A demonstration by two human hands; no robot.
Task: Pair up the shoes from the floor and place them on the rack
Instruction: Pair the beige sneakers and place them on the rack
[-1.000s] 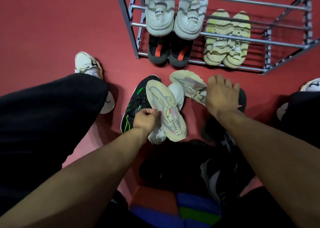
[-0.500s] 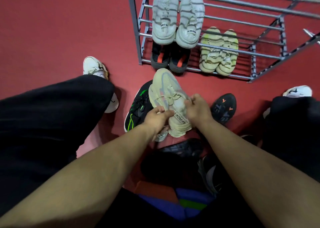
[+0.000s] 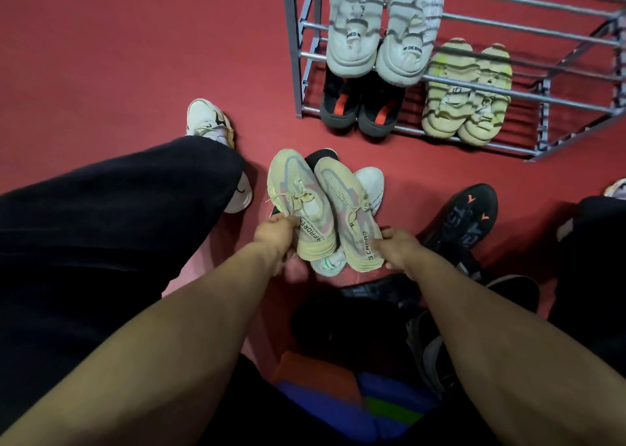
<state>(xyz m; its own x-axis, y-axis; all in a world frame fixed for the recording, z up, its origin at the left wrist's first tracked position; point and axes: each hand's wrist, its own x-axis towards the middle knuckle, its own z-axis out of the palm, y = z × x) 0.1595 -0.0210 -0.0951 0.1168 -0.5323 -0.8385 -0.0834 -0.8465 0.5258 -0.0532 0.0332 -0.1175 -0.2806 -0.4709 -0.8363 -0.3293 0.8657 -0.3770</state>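
Two cream knit sneakers are held side by side above the red floor [image 3: 118, 56], toes pointing toward the rack [image 3: 528, 32]. The left hand [image 3: 276, 235] is clamped on the heel of the left sneaker [image 3: 298, 202]; the right hand [image 3: 394, 246] is clamped on the heel of the right sneaker [image 3: 349, 208]. Both grips are closed on the heel end, thumbs near the printed pull tabs.

Handling, as judged from appearance:
- Weight: light; each shoe rides level from a one-hand hold at the heel.
- Upper: soft mesh, likely to crumple if pinched at the toe or midfoot.
- Sole: layered foam, thicker and stiffer than the upper; the heel collar looks like the firmest place to take hold.
- Laces: loose ends hang free and could snag on the rack bars.

Below the held pair, a white sneaker [image 3: 371, 185] and a black shoe with green trim [image 3: 320, 154] lie on the floor, partly hidden. A black shoe with orange marks [image 3: 467, 215] lies to the right. The rack already carries a white pair [image 3: 382, 25], a black pair with orange tabs [image 3: 359, 107] and a pale yellow pair [image 3: 467, 90]. Free bars remain at the rack's right side.
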